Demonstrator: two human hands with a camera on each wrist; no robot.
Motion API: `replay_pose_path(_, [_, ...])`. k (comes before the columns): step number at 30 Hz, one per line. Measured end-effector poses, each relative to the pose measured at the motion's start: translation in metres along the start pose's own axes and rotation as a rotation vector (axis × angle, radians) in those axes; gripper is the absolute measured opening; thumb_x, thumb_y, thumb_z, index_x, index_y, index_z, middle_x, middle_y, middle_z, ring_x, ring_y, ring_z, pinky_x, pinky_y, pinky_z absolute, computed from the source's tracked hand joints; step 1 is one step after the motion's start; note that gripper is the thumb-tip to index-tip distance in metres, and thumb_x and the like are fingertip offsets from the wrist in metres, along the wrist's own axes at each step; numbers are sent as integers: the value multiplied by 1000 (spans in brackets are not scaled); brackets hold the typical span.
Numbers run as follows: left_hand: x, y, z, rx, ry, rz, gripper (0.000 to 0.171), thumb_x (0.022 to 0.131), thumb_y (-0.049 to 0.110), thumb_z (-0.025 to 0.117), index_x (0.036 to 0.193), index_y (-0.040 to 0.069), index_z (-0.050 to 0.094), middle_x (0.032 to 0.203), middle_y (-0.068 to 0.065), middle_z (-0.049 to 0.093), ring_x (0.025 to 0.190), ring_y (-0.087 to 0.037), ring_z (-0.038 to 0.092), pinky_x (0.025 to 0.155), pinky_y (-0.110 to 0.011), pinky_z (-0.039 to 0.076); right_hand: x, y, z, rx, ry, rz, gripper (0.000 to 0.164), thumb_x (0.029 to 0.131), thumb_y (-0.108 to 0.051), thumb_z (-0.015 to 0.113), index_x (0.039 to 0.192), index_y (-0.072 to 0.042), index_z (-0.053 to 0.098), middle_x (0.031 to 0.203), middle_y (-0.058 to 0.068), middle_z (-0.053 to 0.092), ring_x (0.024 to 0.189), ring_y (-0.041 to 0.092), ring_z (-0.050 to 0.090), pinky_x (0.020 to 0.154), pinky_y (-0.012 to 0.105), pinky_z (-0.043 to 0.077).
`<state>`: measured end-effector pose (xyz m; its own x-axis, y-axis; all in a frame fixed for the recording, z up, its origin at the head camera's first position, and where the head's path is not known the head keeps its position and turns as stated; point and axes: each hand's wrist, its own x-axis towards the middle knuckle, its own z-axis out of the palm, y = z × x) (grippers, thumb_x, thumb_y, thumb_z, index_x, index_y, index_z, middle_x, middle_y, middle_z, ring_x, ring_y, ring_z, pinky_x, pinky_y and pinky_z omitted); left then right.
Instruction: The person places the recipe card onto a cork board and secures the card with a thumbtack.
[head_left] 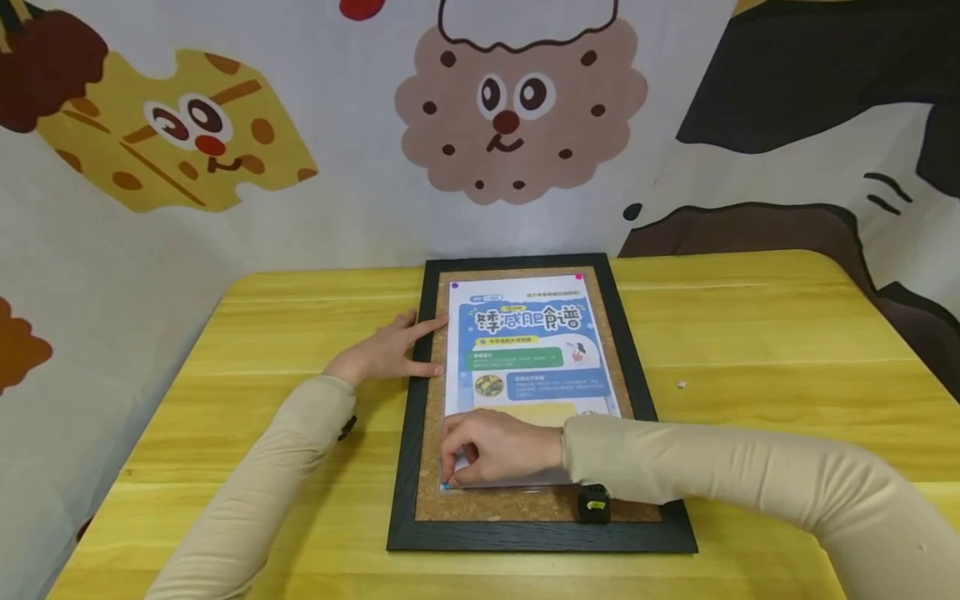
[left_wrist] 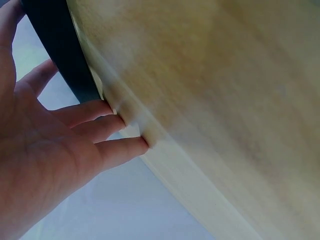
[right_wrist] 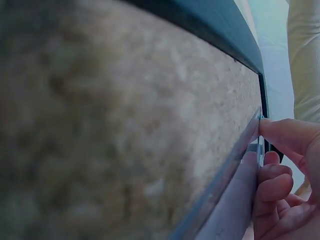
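A black-framed cork board (head_left: 551, 507) lies flat on the table, bearing a printed poster (head_left: 517, 333) with a blue heading and Chinese text. My right hand (head_left: 495, 446) reaches across the poster's lower part and pinches a small blue pushpin (head_left: 446, 485) at its lower left corner. In the right wrist view, the thumb (right_wrist: 272, 131) is at the sheet's corner and the other fingers are curled. With fingers spread, my left hand (head_left: 386, 346) rests over the board's left frame edge, fingertips at the poster's left side. A purple pin (head_left: 454, 285) and a pink pin (head_left: 578, 276) sit at the top corners.
The yellow wood-grain table (head_left: 765, 333) extends on both sides of the board. A small white scrap (head_left: 682, 385) lies to the right. Behind stands a cartoon-printed backdrop (head_left: 352, 225). A black wrist camera (head_left: 594, 504) hangs beneath the right sleeve, over the frame's lower part.
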<state>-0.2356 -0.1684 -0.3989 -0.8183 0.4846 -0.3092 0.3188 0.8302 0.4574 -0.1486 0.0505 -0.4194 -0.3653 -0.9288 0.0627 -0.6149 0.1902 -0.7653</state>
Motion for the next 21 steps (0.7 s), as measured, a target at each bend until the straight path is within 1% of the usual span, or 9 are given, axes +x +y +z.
replay_pose_path(4, [0,0,0,0,-5,-8,84,90,48,65,156,20,21,155,-31,5,140,-50,6,104,-68,20,-1,1,0,62,12,1,8,84,-5,74,85,-12,76,89,-11,59,63,-1,47,59,16,43])
replay_pose_path(7, [-1,0,1,-5,-6,-5,85,90,48,65,156,20,21,155,-30,5,140,-50,5,103,-69,19,-2,3,-1,138,7,6,8,85,-5,73,88,-11,77,91,-11,60,60,0,46,58,17,43])
replay_pose_path(9, [-1,0,1,-9,-7,-1,85,90,47,66,156,20,21,155,-30,4,140,-50,5,103,-69,19,-2,4,-1,161,1,10,9,86,-4,71,91,-10,77,92,-10,61,58,0,45,57,17,42])
replay_pose_path(12, [-1,0,1,-14,-8,-1,85,90,47,66,156,20,21,156,-30,4,141,-49,4,103,-69,18,-2,4,-1,143,-2,19,10,87,-5,71,94,-10,76,93,-9,61,57,0,43,56,17,40])
replay_pose_path(17, [-1,0,1,-8,-10,3,85,90,48,65,156,21,20,156,-30,4,141,-49,3,104,-69,18,-1,4,0,100,-1,25,7,87,-7,71,89,-13,73,91,-11,58,58,1,43,57,17,40])
replay_pose_path(21, [0,-1,1,3,-11,3,85,90,48,65,156,21,20,155,-30,4,141,-49,3,104,-69,18,1,3,-1,59,-10,17,8,87,-7,71,88,-15,74,89,-13,57,59,0,45,58,16,41])
